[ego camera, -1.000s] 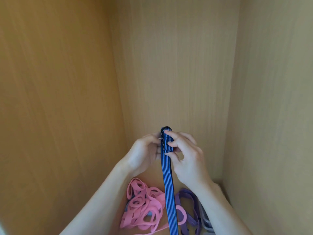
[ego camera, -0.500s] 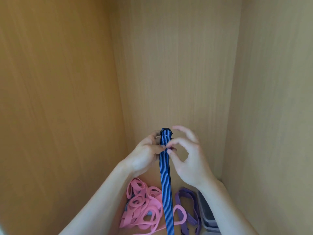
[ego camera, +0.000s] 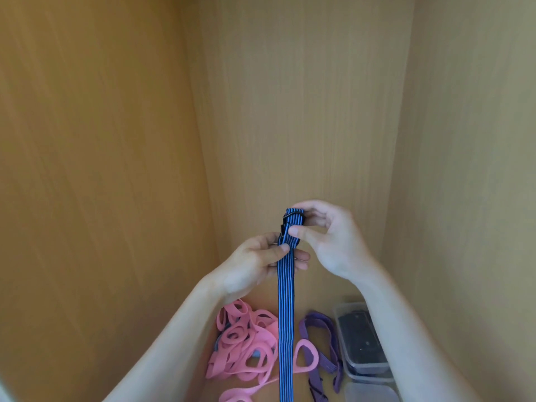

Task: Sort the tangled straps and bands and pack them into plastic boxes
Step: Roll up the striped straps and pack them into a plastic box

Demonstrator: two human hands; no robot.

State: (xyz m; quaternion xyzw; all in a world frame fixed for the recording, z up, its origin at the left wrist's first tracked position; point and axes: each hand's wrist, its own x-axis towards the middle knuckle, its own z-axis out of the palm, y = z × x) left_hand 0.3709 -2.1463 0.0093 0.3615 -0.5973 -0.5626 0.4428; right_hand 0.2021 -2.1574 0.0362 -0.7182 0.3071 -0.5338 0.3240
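Observation:
I hold a blue strap with black stripes upright in front of me; its long tail hangs straight down past the bottom edge. My left hand pinches it between thumb and fingers just under the black buckle. My right hand pinches the folded top end of the strap, thumb on the front and fingers curled over the top. Below lie a tangled pink band and a purple strap. A clear plastic box with dark contents stands at the lower right, partly hidden by my right forearm.
Wooden panels close in on the left, back and right, like the inside of a cabinet. A second clear box lies at the bottom edge, in front of the first one.
My right hand has moved up and to the right and now grips the strap's folded top. My left hand slid slightly lower on the strap. The plastic boxes show more.

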